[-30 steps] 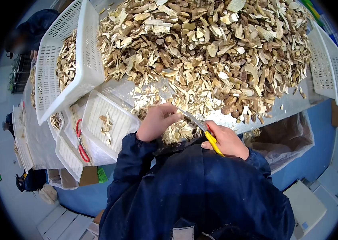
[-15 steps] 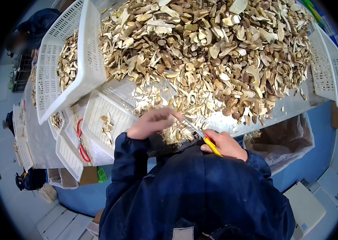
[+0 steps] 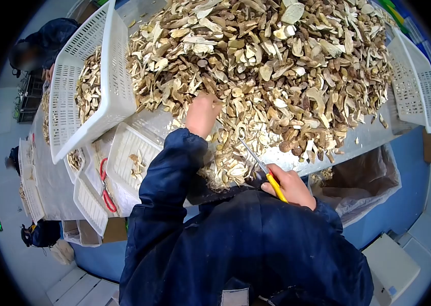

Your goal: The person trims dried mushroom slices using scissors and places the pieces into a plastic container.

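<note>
My left hand (image 3: 204, 116) reaches to the near edge of a big heap of dried mushroom slices (image 3: 276, 61). Its fingers are curled down among the slices, and what they pinch, if anything, is hidden. In my right hand (image 3: 292, 187) is a yellow-handled knife (image 3: 276, 187) with a long, slim metal blade. The blade points up and left over smaller, pale slices (image 3: 236, 163) near the table's front edge. Left of my forearm, a shallow white tray (image 3: 118, 158) holds a few slices.
A tall white basket (image 3: 108, 97) with slices stands left, another white basket (image 3: 417, 86) right. Red-handled scissors (image 3: 104, 184) lie beside the shallow tray. A lined box (image 3: 366, 183) sits below the table edge at right. Another person (image 3: 47, 43) is at the far left.
My left hand has moved away from the knife tip, up and forward to the heap. The right hand with the knife has barely shifted.
</note>
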